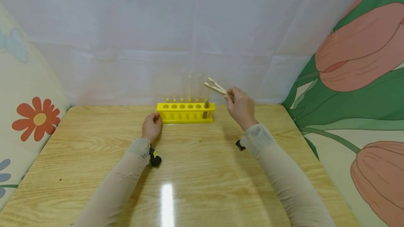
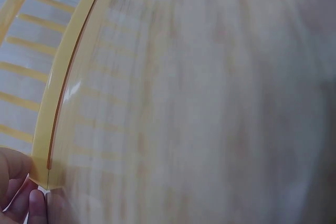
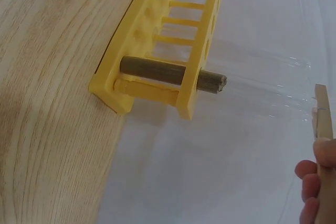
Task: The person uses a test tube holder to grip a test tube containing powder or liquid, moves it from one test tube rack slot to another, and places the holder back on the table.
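My left hand (image 1: 151, 127) grips the left end of a yellow test tube rack (image 1: 160, 107) on the table, its fingertips (image 2: 14, 163) at the base's end in the left wrist view. Between the fingers and thumb of my right hand (image 1: 242, 108) is a wooden test tube clamp (image 1: 217, 88). Its spread tips are close to the mouth of the rightmost glass tube. That tube stands in the rack's end hole with a dark brownish filling (image 3: 152, 70) in its lower part. More clear tubes stand to its left, hard to see against the white cloth.
A wood-grain table (image 1: 195, 171) carries the rack near its back edge. White cloth (image 1: 132, 38) hangs close behind. Flower-printed panels (image 1: 356, 59) flank both sides. Small black devices (image 1: 154, 158) are strapped at the wrists.
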Demonstrator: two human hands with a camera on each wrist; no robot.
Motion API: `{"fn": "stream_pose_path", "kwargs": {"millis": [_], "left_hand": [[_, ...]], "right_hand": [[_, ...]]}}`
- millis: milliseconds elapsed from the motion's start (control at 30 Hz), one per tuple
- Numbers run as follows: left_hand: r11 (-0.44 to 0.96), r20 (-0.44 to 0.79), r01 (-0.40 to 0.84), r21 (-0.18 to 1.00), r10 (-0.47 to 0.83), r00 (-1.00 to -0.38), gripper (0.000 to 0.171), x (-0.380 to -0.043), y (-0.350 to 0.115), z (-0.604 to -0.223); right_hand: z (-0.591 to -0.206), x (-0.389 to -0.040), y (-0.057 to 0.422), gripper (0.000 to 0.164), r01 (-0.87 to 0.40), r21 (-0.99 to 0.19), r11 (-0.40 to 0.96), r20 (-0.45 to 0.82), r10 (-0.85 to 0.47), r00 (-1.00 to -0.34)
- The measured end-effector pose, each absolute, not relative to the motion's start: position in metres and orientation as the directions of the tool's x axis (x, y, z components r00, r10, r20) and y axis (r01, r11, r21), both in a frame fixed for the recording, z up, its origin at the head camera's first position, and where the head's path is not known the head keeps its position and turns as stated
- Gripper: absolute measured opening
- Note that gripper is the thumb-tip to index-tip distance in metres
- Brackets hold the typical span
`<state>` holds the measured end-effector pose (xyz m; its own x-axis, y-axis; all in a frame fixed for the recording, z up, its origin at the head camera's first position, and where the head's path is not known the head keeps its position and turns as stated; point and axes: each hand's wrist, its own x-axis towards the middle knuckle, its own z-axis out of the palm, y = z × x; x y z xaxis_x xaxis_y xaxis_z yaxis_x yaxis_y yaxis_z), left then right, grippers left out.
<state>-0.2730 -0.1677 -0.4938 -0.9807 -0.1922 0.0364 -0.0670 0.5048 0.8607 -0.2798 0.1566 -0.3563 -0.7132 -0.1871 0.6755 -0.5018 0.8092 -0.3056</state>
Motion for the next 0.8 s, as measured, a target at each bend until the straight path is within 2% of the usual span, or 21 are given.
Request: {"fn": "stream_pose_path", "kwargs": {"millis": [800], "left_hand": [[0.507, 0.040, -0.064, 0.859, -0.192, -0.981, 0.038, -0.2737, -0.1671, -0.4940]], "right_hand": [[-0.3565, -0.2756, 0.1535, 0.009, -0.413, -0.407, 0.815, 0.511, -0.172, -0.842]]}}
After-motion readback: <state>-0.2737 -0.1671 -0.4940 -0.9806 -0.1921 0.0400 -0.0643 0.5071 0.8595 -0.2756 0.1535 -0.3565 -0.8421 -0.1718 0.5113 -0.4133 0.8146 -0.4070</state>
